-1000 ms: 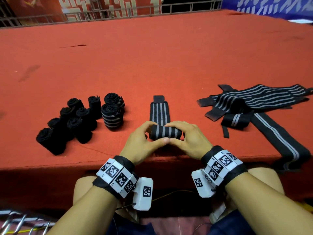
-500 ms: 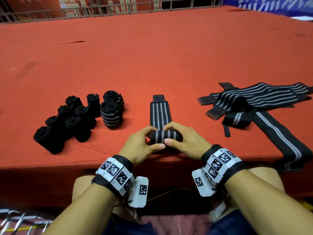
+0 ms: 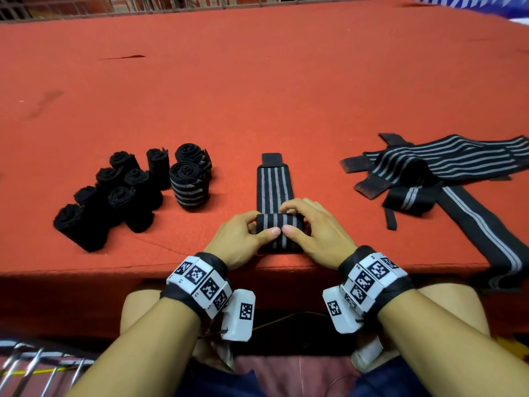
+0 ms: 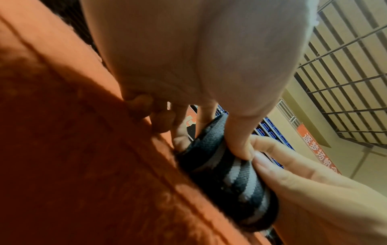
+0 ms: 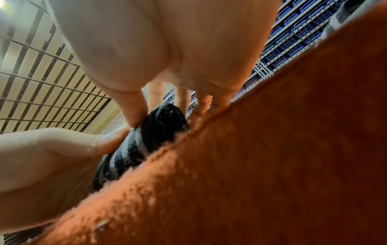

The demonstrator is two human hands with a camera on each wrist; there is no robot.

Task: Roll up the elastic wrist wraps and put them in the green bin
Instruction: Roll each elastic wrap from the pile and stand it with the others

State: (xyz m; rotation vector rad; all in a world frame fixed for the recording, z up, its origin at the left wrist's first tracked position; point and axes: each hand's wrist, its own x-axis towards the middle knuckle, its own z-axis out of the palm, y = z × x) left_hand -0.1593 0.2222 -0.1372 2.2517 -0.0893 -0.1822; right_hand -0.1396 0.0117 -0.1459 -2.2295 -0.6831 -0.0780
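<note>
A black wrist wrap with grey stripes lies flat on the red table near its front edge, its near end wound into a roll. My left hand grips the roll's left end, thumb on its near side. My right hand grips the right end, fingers curled over the top. The roll shows striped in the left wrist view, and the roll's dark end faces the right wrist camera. No green bin is in view.
Several rolled black wraps stand grouped at the left, two striped ones among them. A heap of unrolled striped wraps lies at the right, one strap hanging over the table edge. The red table stretches far behind.
The roll has advanced a little away from me along the flat strap, growing thicker. Both hands have shifted their fingers over it.
</note>
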